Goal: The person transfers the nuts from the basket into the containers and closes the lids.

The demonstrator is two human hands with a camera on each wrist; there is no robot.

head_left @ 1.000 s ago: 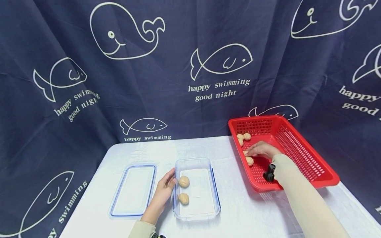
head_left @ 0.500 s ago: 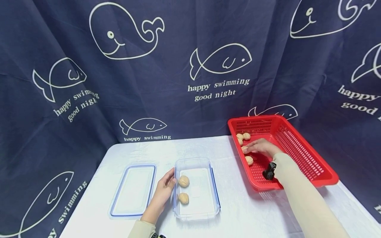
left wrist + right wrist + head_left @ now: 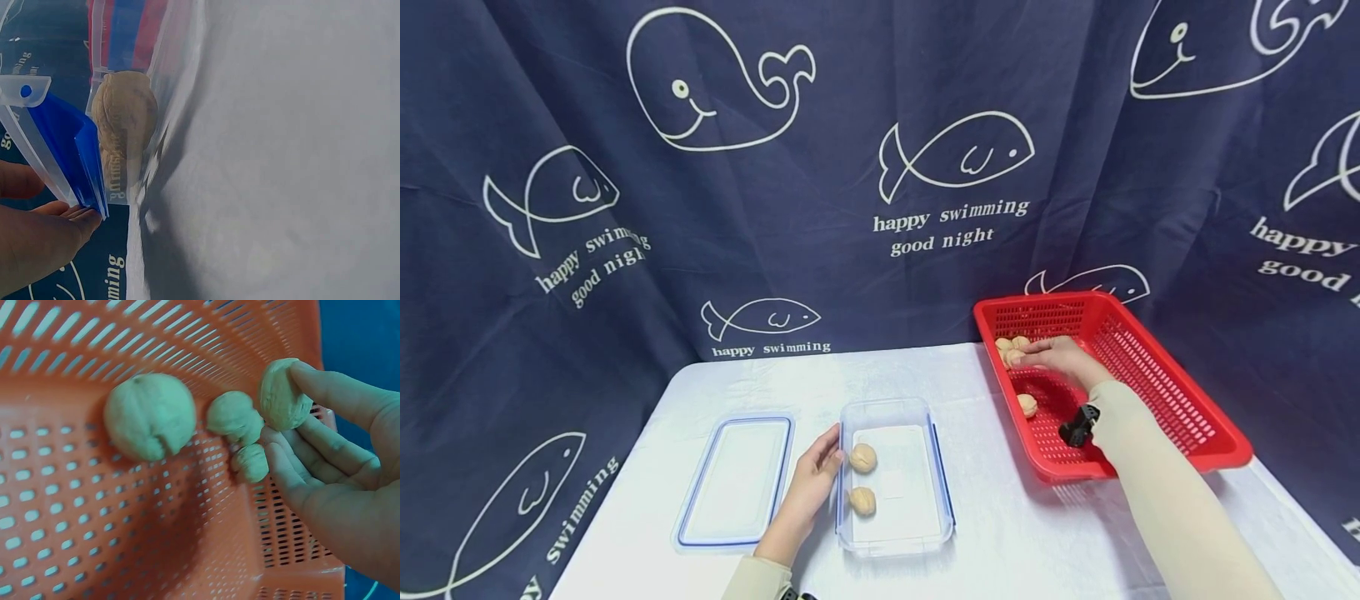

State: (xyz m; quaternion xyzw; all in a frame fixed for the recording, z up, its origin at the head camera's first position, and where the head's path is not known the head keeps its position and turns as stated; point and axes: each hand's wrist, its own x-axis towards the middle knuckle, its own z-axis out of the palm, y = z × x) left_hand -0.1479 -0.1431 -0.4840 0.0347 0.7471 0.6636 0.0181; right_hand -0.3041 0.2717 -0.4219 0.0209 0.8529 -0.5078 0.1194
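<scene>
The walnuts were tan, wrinkled and roughly round, with a seam ridge showing on the shell. Most lay in a red plastic basket [image 3: 1157, 392], a shallow rectangular tray with slotted walls and floor, set on a white cloth-covered table [image 3: 1022, 533]. The right hand [image 3: 1063, 360] reached, forearm extended, into the basket's far left corner, its fingers [image 3: 331, 394] nearly straight and pressed against one walnut [image 3: 282, 394] of a small cluster there, thumb below it; no closed grip showed. Another walnut [image 3: 1027, 405] lay alone nearer the basket's middle. The left hand [image 3: 808, 492] rested flat on the table, fingers relaxed and touching the left wall of a clear rectangular container [image 3: 895, 533] with blue clips, gripping nothing. Two walnuts [image 3: 862, 457] sat inside it along that wall. Its clear, blue-rimmed lid [image 3: 737, 479] lay flat just left of the hand.
</scene>
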